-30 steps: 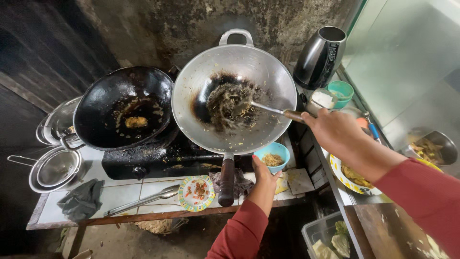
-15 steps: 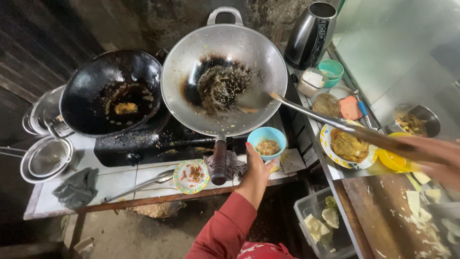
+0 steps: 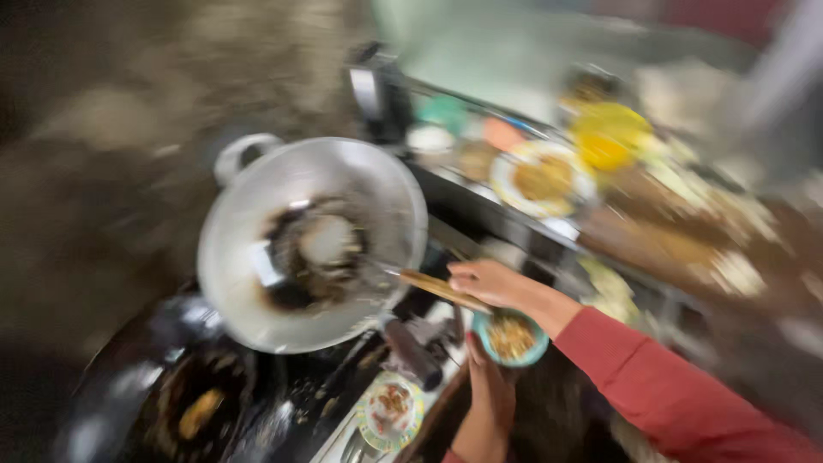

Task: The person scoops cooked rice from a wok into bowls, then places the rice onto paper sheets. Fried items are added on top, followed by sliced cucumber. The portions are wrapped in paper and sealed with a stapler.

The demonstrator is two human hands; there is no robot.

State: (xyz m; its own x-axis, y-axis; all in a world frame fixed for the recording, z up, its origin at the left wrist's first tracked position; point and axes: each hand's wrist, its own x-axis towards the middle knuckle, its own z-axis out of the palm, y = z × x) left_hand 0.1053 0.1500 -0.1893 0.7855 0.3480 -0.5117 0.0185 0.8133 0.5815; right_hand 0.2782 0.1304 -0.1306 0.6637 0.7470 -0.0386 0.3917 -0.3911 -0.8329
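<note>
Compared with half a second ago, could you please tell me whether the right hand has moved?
Yes. The right hand, holding the spatula, has come back from over the side counter toward the silver wok.

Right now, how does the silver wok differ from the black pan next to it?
The silver wok is pale metal and looks larger; the black pan is dark. The right hand holds a wooden-handled spatula into the silver wok; the black pan is untouched. Both hold some dark food; blur hides detail.

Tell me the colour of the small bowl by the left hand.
Light blue bowl, seen in the head view, though blurred.
</note>
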